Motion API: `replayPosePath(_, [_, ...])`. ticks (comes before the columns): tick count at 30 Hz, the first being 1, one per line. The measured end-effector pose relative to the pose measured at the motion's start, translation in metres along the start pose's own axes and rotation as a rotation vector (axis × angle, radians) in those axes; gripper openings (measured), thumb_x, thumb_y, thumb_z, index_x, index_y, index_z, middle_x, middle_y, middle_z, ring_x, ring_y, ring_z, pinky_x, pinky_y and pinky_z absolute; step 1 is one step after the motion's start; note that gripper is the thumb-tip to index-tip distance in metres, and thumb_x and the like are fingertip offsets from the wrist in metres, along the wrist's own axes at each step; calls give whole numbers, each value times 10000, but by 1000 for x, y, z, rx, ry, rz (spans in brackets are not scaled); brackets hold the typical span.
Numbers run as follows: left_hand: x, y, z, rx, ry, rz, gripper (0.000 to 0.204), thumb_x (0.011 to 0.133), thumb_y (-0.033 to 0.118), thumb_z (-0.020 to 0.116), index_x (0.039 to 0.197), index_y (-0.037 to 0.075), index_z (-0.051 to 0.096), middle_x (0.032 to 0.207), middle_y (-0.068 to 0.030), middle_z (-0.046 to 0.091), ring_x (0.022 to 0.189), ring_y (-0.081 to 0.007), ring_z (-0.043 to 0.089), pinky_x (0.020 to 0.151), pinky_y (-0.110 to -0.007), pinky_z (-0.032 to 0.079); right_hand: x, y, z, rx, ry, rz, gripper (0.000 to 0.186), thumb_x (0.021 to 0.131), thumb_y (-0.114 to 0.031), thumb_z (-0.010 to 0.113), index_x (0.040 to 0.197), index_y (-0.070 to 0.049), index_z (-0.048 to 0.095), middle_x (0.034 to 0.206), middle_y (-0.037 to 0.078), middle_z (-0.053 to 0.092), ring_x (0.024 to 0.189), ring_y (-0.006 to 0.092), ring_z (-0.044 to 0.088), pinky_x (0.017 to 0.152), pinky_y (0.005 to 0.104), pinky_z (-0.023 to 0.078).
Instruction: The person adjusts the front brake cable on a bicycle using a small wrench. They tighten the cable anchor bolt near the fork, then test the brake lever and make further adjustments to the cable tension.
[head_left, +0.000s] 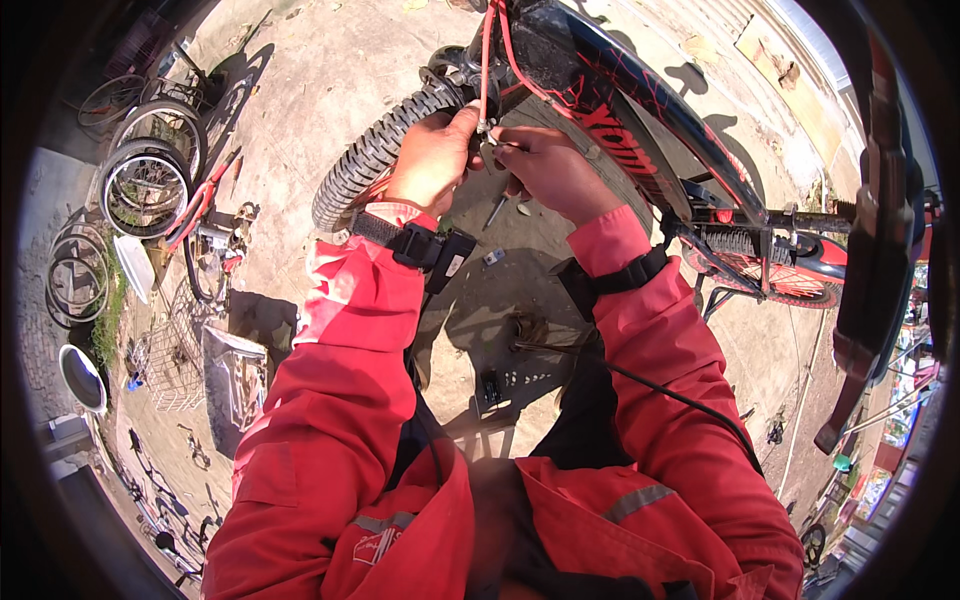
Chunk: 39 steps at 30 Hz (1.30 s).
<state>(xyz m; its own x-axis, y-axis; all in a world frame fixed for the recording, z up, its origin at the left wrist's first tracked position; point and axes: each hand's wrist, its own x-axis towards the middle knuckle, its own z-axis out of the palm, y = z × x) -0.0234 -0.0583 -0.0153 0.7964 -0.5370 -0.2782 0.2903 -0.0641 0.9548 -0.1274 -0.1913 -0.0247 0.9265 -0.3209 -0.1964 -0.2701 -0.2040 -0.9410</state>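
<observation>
In front of me is a black and red bicycle (620,130) with a knobby tire (370,160). A red cable (484,70) runs down to a small metal fitting (484,128). My left hand (432,160) is closed beside this fitting at the tire's edge; what its fingers grip is hidden. My right hand (548,170) pinches a small silvery metal piece (492,154) just below the fitting, its exact shape unclear. Below my hands, a screwdriver-like tool (495,212) and a small pale object (493,257) show against the shaded ground.
Spare wheels (150,190), a red bicycle frame (205,195), wire baskets (170,370) and a white basin (83,378) lie to my left on concrete ground (260,120). A dark tray of small parts (520,380) is between my legs. Assorted goods (880,450) line the right edge.
</observation>
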Motion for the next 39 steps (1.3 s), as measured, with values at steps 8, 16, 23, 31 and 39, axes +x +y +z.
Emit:
replayPosePath(8, [-3,3,2,-5,11,-1,416,978,371,679,929,-42,655,696,-48,619,511,-130,587,420,-273,392,-21,-18,-28,-213,-36,-31,364,1006,-172,567,1332,-29,642,850,28,724,636,84,659,564,254,507])
replayPosePath(16, [-1,1,0,19,8,3,455,971,397,678,922,-54,647,713,-61,630,522,-130,593,422,-274,395,8,43,0,239,1,35,371,1017,-149,610,1372,-41,622,917,26,698,757,99,656,649,265,530])
replayPosePath(23, [3,-2,-1,-7,-12,5,444,974,391,673,920,-50,651,711,-68,648,517,-125,589,419,-270,392,12,50,9,310,73,-82,377,1018,-112,609,1385,-26,610,962,27,696,776,91,634,672,273,540])
replayPosePath(31, [4,-3,-2,0,-26,-1,441,984,390,664,901,-42,651,677,-62,639,492,-116,559,416,-269,379,14,47,14,357,32,-98,340,1018,-117,620,1352,-56,642,1037,4,736,863,78,659,675,255,530])
replayPosePath(39, [0,-1,1,-30,-13,9,430,993,382,657,898,-38,651,694,-56,635,502,-115,567,418,-267,379,4,22,13,273,31,-124,311,1028,-184,617,1318,-79,664,959,8,738,799,76,669,625,243,507])
